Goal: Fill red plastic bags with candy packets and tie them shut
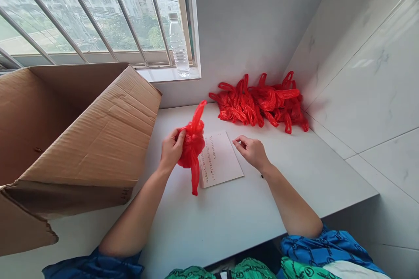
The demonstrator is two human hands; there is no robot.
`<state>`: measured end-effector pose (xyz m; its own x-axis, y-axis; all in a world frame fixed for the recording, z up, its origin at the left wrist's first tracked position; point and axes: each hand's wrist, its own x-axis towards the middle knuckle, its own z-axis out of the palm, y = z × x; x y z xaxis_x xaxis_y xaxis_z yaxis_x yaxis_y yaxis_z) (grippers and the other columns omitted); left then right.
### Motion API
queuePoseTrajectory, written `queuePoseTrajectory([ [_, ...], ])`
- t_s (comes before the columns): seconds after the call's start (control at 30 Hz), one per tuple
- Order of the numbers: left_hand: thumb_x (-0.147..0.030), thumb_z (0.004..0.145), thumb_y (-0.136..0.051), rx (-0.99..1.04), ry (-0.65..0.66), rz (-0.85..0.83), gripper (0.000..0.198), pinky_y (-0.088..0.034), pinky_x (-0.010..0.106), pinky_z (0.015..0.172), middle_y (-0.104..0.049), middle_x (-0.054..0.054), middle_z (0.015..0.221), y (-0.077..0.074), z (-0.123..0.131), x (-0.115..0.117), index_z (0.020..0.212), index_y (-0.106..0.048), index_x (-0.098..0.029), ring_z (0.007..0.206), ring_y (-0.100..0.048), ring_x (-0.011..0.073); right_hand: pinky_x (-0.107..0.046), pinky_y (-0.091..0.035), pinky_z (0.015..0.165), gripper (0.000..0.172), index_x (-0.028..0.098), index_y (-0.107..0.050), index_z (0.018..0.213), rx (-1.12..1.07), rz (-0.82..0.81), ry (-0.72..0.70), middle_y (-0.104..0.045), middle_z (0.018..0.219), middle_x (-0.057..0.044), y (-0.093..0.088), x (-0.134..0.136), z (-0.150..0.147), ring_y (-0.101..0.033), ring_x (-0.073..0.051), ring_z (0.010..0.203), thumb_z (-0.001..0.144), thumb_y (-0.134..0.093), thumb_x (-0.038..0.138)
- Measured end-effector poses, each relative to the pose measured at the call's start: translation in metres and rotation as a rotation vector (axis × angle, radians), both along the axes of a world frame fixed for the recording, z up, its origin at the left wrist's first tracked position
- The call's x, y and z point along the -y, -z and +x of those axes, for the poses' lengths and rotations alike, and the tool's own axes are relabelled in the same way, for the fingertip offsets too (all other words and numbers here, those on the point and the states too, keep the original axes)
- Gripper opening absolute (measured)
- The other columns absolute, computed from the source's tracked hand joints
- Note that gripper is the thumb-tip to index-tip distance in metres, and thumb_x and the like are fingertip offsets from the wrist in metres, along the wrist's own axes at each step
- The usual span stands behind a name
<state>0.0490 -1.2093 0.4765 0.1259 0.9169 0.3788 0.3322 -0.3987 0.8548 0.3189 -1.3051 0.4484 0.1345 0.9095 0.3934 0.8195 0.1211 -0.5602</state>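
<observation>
My left hand (171, 150) is closed on a crumpled red plastic bag (193, 141), pinched between thumb and fingers above the table. One strip of the bag points up and another hangs down. Behind and to the right of it lies a white paper pad or booklet (222, 159) with rows of small marks, its left edge partly covered by the bag. Just past the pad's right edge, my right hand (252, 151) has its fingers curled together; whatever they hold, if anything, is hidden. A small dark tip (262, 176) shows by the right wrist, too little to name.
A heap of red plastic bags (258, 100) lies against the back wall. On the left stands a large open cardboard box (94, 126). A clear water bottle (179, 45) is on the windowsill by the barred window. The white table (209, 222) ends at a front edge near my body.
</observation>
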Motion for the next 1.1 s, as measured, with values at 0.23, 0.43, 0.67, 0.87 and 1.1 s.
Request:
queuePoseTrajectory([
  [0.23, -0.048, 0.092, -0.055, 0.208, -0.053, -0.035, 0.031, -0.04, 0.021, 0.06, -0.058, 0.0, 0.075, -0.012, -0.003, 0.001, 0.088, -0.064, -0.019, 0.066, -0.051, 0.0127, -0.025, -0.034, 0.054, 0.03, 0.026, -0.064, 0.081, -0.005, -0.002, -0.027, -0.057, 0.056, 0.004, 0.001, 0.0, -0.002, -0.051, -0.014, 0.051, 0.096, -0.047, 0.045],
  [0.43, -0.05, 0.091, -0.056, 0.3, 0.174, -0.193, 0.033, -0.044, 0.021, 0.06, -0.061, 0.0, 0.075, -0.01, 0.009, 0.011, 0.088, -0.066, -0.019, 0.064, -0.052, 0.0119, -0.025, -0.035, 0.055, 0.03, 0.025, -0.064, 0.083, 0.005, -0.007, -0.04, -0.06, 0.057, 0.004, 0.003, 0.0, -0.002, -0.053, -0.014, 0.053, 0.097, -0.046, 0.044],
  [0.67, -0.051, 0.094, -0.049, -0.198, 0.191, -0.214, 0.038, -0.049, 0.028, 0.07, -0.07, 0.005, 0.092, 0.002, 0.002, 0.004, 0.108, -0.069, -0.021, 0.08, -0.064, 0.0193, -0.026, -0.037, 0.057, 0.024, 0.024, -0.064, 0.087, -0.024, 0.083, 0.05, -0.063, 0.063, 0.001, 0.002, 0.0, -0.008, -0.056, -0.016, 0.058, 0.096, -0.047, 0.039],
  [0.87, -0.04, 0.1, -0.041, -0.532, 0.286, 0.147, 0.033, -0.047, 0.036, 0.097, -0.062, 0.006, 0.128, 0.0, 0.015, 0.025, 0.122, -0.062, -0.026, 0.116, -0.058, 0.0232, -0.032, -0.046, 0.069, 0.02, 0.024, -0.061, 0.086, 0.006, 0.211, -0.016, -0.068, 0.083, -0.005, 0.006, 0.0, -0.033, -0.06, -0.022, 0.079, 0.096, -0.046, 0.033],
  [1.1, -0.031, 0.103, -0.033, -0.869, 0.396, 0.267, 0.038, -0.031, 0.047, 0.117, -0.053, 0.007, 0.144, 0.035, 0.033, 0.045, 0.128, -0.06, -0.024, 0.135, -0.046, 0.0238, -0.046, -0.033, 0.115, 0.047, 0.019, -0.044, 0.141, 0.122, 0.07, -0.289, -0.054, 0.142, -0.012, 0.021, 0.001, -0.06, -0.045, -0.026, 0.135, 0.101, -0.037, 0.042],
])
